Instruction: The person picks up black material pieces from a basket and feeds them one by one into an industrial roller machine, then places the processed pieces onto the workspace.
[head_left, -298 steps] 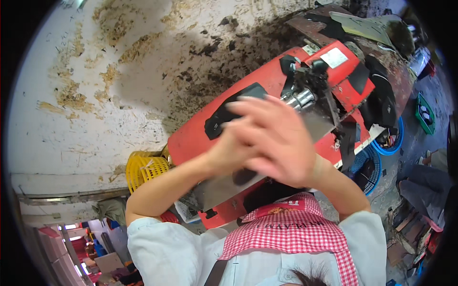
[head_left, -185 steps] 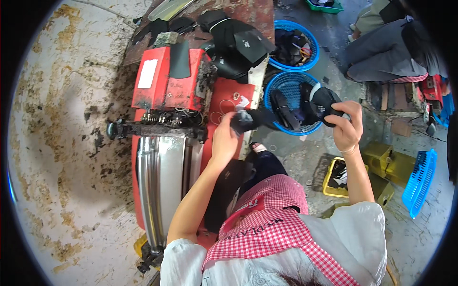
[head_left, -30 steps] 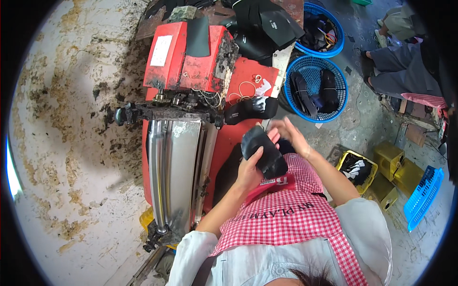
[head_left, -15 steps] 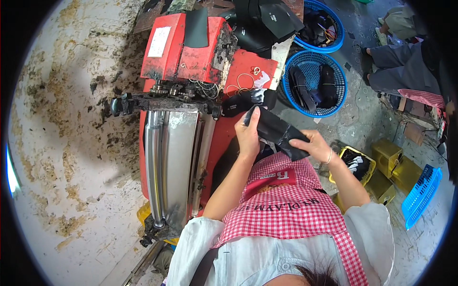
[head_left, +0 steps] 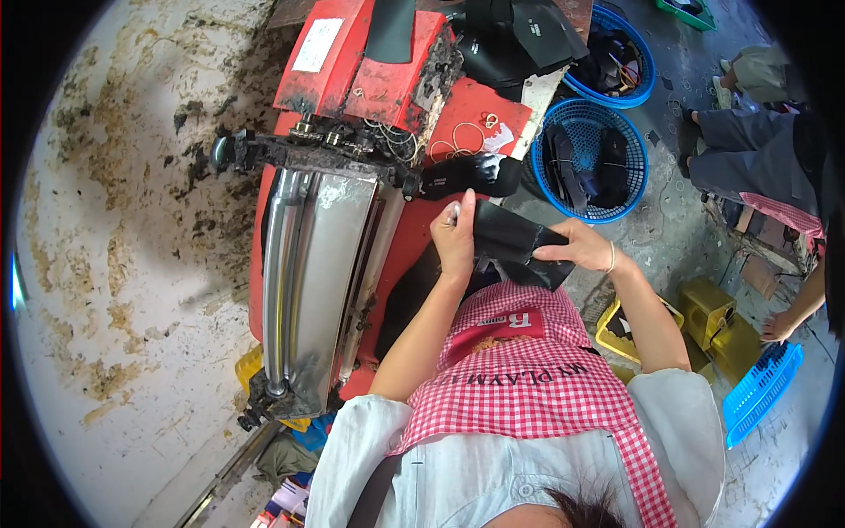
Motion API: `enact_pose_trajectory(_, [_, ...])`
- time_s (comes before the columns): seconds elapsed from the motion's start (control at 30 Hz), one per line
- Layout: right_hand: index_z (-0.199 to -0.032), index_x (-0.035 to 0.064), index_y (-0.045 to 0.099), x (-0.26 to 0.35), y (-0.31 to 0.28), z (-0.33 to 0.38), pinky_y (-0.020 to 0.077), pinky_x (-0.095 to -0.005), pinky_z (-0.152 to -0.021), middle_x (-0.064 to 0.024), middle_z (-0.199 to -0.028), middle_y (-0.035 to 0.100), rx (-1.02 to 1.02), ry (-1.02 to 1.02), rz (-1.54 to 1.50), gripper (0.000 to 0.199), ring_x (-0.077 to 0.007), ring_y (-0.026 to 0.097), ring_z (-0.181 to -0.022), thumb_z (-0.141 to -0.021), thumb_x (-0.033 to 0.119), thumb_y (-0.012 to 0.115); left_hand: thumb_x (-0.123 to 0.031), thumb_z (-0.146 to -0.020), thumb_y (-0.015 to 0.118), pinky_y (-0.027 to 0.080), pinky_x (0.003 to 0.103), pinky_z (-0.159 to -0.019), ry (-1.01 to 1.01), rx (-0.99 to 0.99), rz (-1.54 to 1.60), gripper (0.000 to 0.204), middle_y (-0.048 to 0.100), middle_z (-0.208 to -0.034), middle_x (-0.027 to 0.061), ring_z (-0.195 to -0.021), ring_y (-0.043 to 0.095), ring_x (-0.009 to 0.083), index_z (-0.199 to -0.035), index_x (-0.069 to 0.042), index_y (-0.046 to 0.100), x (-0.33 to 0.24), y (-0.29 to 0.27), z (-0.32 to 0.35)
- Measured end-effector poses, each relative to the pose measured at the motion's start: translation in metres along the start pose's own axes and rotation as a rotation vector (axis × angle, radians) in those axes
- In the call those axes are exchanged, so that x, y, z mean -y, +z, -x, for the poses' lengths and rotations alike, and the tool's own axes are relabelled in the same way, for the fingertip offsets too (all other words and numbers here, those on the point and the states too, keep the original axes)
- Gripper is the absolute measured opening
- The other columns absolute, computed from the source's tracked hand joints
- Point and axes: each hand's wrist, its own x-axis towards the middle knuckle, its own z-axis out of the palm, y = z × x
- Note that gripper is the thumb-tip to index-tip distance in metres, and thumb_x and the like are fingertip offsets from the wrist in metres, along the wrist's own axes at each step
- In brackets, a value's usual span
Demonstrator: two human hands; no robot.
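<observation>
My left hand [head_left: 453, 238] grips one end of a black sheet piece [head_left: 502, 231], thumb up along its edge. The fingers of my right hand [head_left: 574, 247] pinch the other end, where a flap hangs down below. The piece is stretched between both hands in front of my checked apron [head_left: 519, 387]. Just beyond my left hand, a black strip with a white patch [head_left: 466, 178] lies on a red surface [head_left: 480, 106]. To the left stands a red machine [head_left: 400, 97] with long metal rollers [head_left: 286, 282].
Two blue baskets [head_left: 534, 167] with black pieces stand beyond my hands. More black sheets [head_left: 506, 44] lie behind the machine. Yellow containers [head_left: 707, 304] stand at the right. There, a co-worker's hand [head_left: 779, 326] is at a blue slotted tray [head_left: 764, 396].
The black piece has turned to lie flatter, and a flap now hangs apart at its right end. A co-worker's hand has come in at the blue tray. My view has shifted slightly.
</observation>
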Motion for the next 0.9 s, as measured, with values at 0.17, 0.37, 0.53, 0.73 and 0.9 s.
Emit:
enact_pose_trajectory(0.17, [-0.087, -0.0024, 0.064, 0.004, -0.043, 0.002, 0.0393, -0.0197, -0.059, 0.0057, -0.069, 0.055, 0.046, -0.050, 0.156, 0.026, -0.0017, 0.044, -0.065, -0.079, 0.022, 0.065, -0.020, -0.080, 0.066, 0.024, 0.020, -0.036, -0.400, 0.063, 0.278, 0.028, 0.043, -0.050, -0.0055, -0.039, 0.035, 0.0034, -0.060, -0.013, 0.047, -0.015, -0.018, 0.000])
enact_pose_trajectory(0.37, [-0.096, -0.0025, 0.062, 0.033, -0.055, -0.009, 0.0408, -0.0204, -0.066, 0.0034, -0.077, 0.058, -0.018, -0.007, 0.210, 0.026, -0.0026, 0.046, -0.072, -0.081, 0.018, 0.063, -0.020, -0.087, 0.055, 0.049, 0.026, -0.067, -0.251, 0.161, 0.184, 0.029, 0.060, -0.083, 0.0088, -0.069, 0.060, 0.0171, -0.108, 0.000, 0.051, -0.009, -0.023, 0.005])
enact_pose_trajectory(0.53, [-0.119, -0.0010, 0.049, 0.034, -0.036, -0.026, 0.0411, -0.0208, -0.081, -0.0003, -0.102, 0.058, 0.148, -0.020, 0.086, 0.042, -0.0056, 0.049, -0.090, -0.080, 0.012, 0.061, -0.009, -0.078, 0.064, 0.049, 0.028, -0.069, -0.374, 0.220, 0.478, 0.055, 0.059, -0.087, 0.0078, -0.075, 0.060, 0.0163, -0.124, -0.003, 0.036, 0.001, -0.005, 0.014])
enact_pose_trajectory(0.73, [-0.120, -0.0012, 0.048, 0.042, -0.063, -0.059, 0.0392, -0.0238, -0.087, -0.0043, -0.108, 0.057, 0.141, -0.071, 0.251, 0.043, -0.0086, 0.049, -0.097, -0.081, 0.013, 0.059, -0.004, -0.081, 0.059, 0.044, 0.023, -0.059, -0.095, -0.217, 0.429, 0.029, 0.058, -0.082, 0.0070, -0.067, 0.056, 0.0122, -0.107, -0.002, 0.049, 0.016, -0.053, 0.014])
enact_pose_trajectory(0.9, [-0.116, -0.0002, 0.049, 0.032, -0.070, -0.136, 0.0395, -0.0306, -0.088, -0.0136, -0.114, 0.054, -0.024, -0.282, 0.760, 0.041, -0.0244, 0.054, -0.100, -0.082, 0.021, 0.058, -0.020, -0.090, 0.048, 0.044, 0.026, -0.063, -0.143, -0.136, 0.279, 0.027, 0.058, -0.086, 0.0097, -0.073, 0.057, 0.0147, -0.106, 0.001, 0.050, 0.007, -0.074, 0.036])
